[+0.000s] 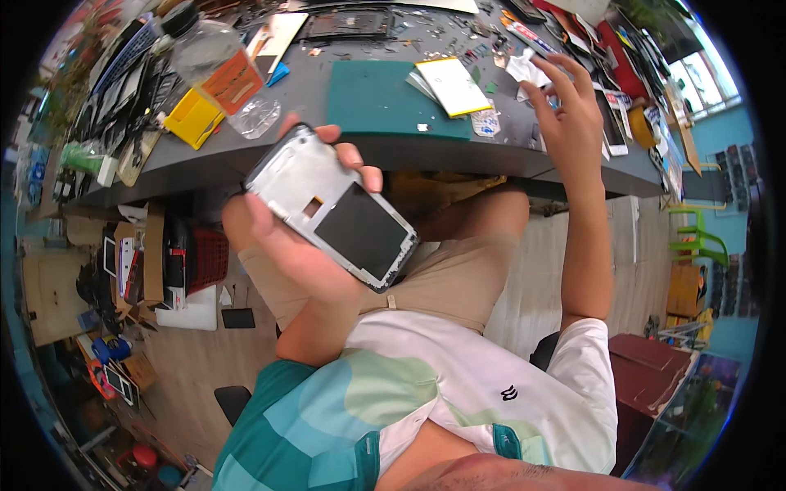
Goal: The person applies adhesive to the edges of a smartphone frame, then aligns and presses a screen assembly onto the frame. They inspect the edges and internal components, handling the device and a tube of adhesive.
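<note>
Silver phone frame [334, 209] slants lengthwise down-right.

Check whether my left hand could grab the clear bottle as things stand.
Probably not: the left hand is occupied, holding the phone frame. The clear bottle is on the table just beyond, with nothing visibly blocking it, so only the full hand seems in the way.

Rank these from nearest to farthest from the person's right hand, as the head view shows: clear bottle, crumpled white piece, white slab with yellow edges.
From the right hand:
1. Crumpled white piece: just left of the fingers.
2. White slab: farther left, overlapping the green mat.
3. Clear bottle: far left, beyond the mat.
</note>
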`<state>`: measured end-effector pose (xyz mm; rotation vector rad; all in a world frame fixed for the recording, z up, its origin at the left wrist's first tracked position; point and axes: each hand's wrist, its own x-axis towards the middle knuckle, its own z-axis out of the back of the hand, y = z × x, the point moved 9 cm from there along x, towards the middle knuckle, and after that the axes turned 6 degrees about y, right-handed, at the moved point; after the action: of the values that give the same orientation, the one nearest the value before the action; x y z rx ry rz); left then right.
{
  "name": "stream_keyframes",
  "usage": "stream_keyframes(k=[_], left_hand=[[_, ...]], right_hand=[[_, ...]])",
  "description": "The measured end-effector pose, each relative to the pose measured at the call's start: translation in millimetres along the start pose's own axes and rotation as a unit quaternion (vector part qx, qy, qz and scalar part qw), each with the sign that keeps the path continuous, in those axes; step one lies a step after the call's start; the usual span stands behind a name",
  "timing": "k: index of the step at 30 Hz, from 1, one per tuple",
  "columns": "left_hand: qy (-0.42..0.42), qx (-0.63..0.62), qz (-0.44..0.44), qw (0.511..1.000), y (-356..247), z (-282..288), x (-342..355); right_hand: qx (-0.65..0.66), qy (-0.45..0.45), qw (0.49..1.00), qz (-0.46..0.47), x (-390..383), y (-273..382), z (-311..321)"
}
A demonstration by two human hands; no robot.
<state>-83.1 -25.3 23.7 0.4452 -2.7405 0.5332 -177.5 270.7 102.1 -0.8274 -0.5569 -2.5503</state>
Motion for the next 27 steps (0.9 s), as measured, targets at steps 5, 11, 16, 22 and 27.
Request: stream_keyframes(k=[5, 11, 16, 22, 27], left_hand=[[0.008, -0.019, 0.080, 0.997, 11, 0, 0], [0.011, -0.061, 0.152, 0.986, 29, 4, -2], [-0.010, -0.041, 0.207, 0.977, 37, 1, -6], [0.011, -0.077, 0.384, 0.920, 61, 0, -28], [0.017, -0.064, 0.419, 0.905, 61, -1, -35]], right_hand=[[-0.037, -0.045, 0.998, -0.005, 5, 33, 2], [0.168, 0.029, 0.985, -0.034, -3, 45, -6], [0.255, 0.194, 0.939, 0.124, -11, 106, -10], [0.207, 0.339, 0.870, 0.290, -19, 171, -23], [0.174, 0.402, 0.831, 0.342, -24, 183, -35]])
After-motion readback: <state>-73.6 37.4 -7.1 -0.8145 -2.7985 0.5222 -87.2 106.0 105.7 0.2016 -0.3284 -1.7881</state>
